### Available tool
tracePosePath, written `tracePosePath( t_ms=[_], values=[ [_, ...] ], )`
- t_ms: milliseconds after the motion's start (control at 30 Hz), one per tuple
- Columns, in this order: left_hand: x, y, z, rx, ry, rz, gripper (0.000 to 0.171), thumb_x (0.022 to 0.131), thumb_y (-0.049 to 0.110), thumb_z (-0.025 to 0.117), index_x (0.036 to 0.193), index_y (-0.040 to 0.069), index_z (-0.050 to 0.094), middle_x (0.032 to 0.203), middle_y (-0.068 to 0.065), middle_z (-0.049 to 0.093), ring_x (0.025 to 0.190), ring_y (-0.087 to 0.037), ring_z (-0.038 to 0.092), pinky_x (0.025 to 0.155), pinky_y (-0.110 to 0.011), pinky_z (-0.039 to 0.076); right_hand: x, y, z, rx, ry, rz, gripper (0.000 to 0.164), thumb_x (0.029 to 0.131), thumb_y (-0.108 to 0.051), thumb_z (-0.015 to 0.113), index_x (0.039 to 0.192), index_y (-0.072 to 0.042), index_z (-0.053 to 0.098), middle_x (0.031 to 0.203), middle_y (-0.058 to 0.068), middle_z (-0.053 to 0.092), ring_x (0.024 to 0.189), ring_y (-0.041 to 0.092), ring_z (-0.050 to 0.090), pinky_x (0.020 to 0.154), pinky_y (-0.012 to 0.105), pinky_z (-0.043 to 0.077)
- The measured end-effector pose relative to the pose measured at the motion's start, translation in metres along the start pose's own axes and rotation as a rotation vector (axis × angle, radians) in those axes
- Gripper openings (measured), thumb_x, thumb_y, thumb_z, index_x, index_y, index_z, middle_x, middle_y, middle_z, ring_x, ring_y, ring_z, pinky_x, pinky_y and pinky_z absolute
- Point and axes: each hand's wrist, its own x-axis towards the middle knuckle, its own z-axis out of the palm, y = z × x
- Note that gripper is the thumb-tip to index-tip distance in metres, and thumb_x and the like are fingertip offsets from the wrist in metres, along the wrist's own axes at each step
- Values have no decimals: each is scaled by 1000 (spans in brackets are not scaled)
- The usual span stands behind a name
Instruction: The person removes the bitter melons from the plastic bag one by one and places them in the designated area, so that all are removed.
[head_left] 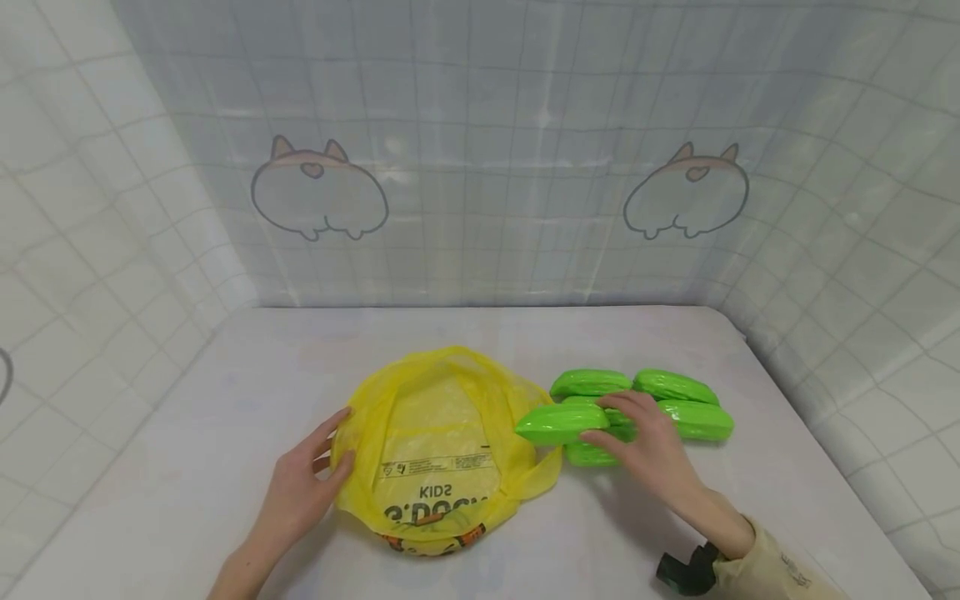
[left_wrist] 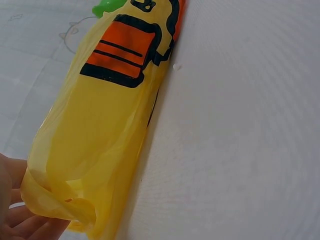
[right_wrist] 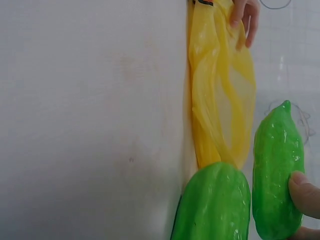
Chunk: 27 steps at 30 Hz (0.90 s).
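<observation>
A yellow plastic bag (head_left: 442, 500) with dark lettering lies on the table, its mouth spread wide. My left hand (head_left: 307, 479) holds the bag's left rim, with fingertips and thumb at the thin film; in the left wrist view, fingers (left_wrist: 37, 225) show beside the folded edge. Right of the bag, my right hand (head_left: 648, 446) pinches a glossy green toy cucumber (head_left: 558, 423) by its right end. Its pointed left end overlaps the bag's right rim in the head view. The right wrist view shows the thumb (right_wrist: 305, 192) on the ridged side of this cucumber.
Several more green cucumbers (head_left: 675, 385) lie grouped at the right, partly behind my right hand. A white table (head_left: 262, 358) extends around them, bounded by tiled-pattern sheets (head_left: 510, 208) at the back and both sides. A black strap piece (head_left: 688, 571) is at the right cuff.
</observation>
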Motion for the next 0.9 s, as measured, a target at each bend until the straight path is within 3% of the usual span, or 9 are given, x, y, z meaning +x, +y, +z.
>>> tracePosePath(
  t_ms=[200,300,500,900],
  values=[
    [0,-1,1,-4,4,3,61,96,14,62,153,16,40,153,-19,44,124,-41,58,96,-51,57,-5,8,-13,3,14,68,45,70,-19,90,110,-5,72,113,10,70,112,30,61,96,41,47],
    [0,0,1,-6,6,7,61,96,13,62,153,15,40,153,-20,44,124,-41,58,96,-51,57,-10,14,-21,-7,19,96,45,72,-20,89,112,-6,72,117,11,68,115,30,59,97,30,45],
    [0,4,-2,1,0,-4,62,97,14,62,154,15,39,154,-20,44,125,-40,57,97,-51,56,-20,27,-35,-42,104,56,47,68,-14,90,110,-7,72,112,8,70,108,6,56,94,7,36],
    [0,2,-1,-9,-12,-26,62,98,16,61,155,17,38,155,-19,42,127,-40,56,98,-52,55,-38,48,-55,-57,164,100,51,65,-7,91,112,-4,71,111,12,67,110,-16,44,95,-3,28]
  ],
)
